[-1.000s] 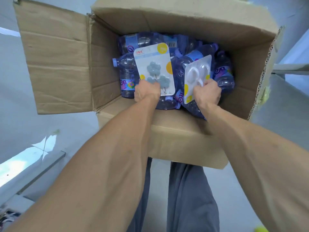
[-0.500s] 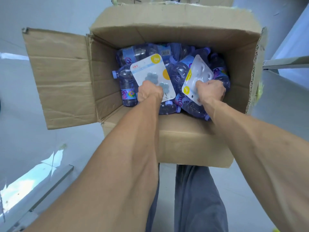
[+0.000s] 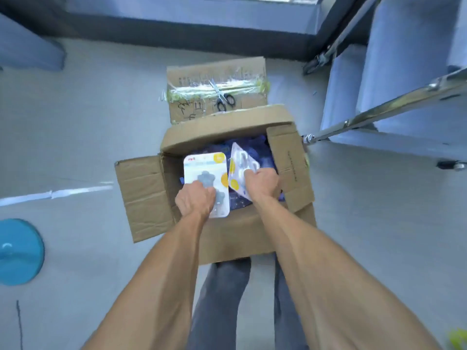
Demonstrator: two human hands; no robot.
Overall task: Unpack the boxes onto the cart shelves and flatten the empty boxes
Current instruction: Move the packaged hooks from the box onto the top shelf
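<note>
Above the open box point(image 3: 227, 238), our left hand point(image 3: 194, 199) grips a blister card point(image 3: 202, 170) (fingers curled), our right hand point(image 3: 260, 181) clenches another card point(image 3: 240, 160).

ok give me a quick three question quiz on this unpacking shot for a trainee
1. True or false: the scissors lie on the sealed cardboard box beyond the open cardboard box.
2. What does the left hand grip? A) bottle B) blister card with grey hooks C) tape
3. Fill in: the right hand grips a blister card with ___ hooks.

Key: 1 true; 2 B; 3 white
</note>
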